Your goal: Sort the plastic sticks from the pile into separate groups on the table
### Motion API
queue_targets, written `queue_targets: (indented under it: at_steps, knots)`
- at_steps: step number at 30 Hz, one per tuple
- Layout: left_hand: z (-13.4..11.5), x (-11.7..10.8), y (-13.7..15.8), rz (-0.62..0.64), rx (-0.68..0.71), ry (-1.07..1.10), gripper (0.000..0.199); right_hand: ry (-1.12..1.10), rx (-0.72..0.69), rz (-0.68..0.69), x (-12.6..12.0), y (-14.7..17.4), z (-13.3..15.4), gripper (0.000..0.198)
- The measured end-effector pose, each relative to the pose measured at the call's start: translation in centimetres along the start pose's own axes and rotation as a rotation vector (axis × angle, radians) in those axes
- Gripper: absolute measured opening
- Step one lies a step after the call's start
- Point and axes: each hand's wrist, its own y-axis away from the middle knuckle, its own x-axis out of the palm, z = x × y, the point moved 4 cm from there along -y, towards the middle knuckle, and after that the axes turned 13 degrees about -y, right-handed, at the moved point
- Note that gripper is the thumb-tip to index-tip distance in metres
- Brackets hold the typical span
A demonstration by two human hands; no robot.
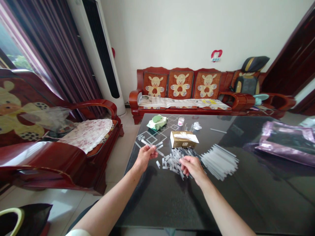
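The tubes (220,162) are whitish (the table (152,203) black).

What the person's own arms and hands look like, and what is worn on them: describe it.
The ungloved, five-fingered left hand and ungloved right hand have bare wrists. The slim, tapering left forearm and right forearm are bare too, without visible markings. A curved, whitish sleeve edge shows by the left elbow; no sleeve shows on the right.
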Motion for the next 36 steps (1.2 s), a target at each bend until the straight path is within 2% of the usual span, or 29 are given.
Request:
queue_targets:
  at_steps: [4, 7, 11, 14, 21, 26, 28, 30, 32, 34, 36]
  knots:
    - [0.1, 0.4, 0.2, 0.023, -0.01, 0.002, 0.034, 0.196, -0.091, -0.228, -5.0, -0.9, 0.9, 0.026]
    - [0.4, 0.7, 0.4, 0.039, -0.016, 0.0, 0.035, 0.438, -0.107, -0.25, -6.8, -1.1, 1.0, 0.022]
    - [0.9, 1.1, 0.5, 0.054, -0.035, -0.004, 0.036, 0.823, -0.089, -0.152, -5.8, -0.9, 0.5, 0.015]
    - [1.0, 1.3, 0.6, 0.065, -0.041, 0.0, 0.035, 1.03, -0.105, -0.146, -4.4, -0.6, 0.2, 0.011]
    - [1.2, 1.5, 0.8, 0.093, -0.041, -0.013, 0.034, 1.181, -0.097, -0.129, -3.3, -0.5, 0.0, 0.004]
    - [1.1, 1.7, 0.9, 0.108, -0.033, -0.021, 0.034, 1.192, -0.098, -0.115, -3.2, -0.3, 0.3, 0.004]
    - [1.0, 1.8, 1.0, 0.12, -0.029, -0.022, 0.034, 1.13, -0.152, -0.121, -2.8, -0.1, 0.9, 0.008]
    - [1.0, 2.0, 1.1, 0.137, -0.022, -0.024, 0.034, 0.989, -0.243, -0.09, -2.0, 0.2, 1.5, 0.017]
    - [1.1, 2.3, 1.3, 0.164, -0.015, -0.027, 0.034, 0.771, -0.286, 0.011, -0.9, 0.5, 1.7, 0.029]
    - [1.3, 2.6, 1.4, 0.19, -0.01, -0.03, 0.035, 0.549, -0.245, 0.138, 0.4, 0.7, 1.3, 0.037]
    - [1.5, 2.8, 1.5, 0.208, -0.01, -0.038, 0.035, 0.4, -0.19, 0.228, 1.7, 1.0, 0.7, 0.035]
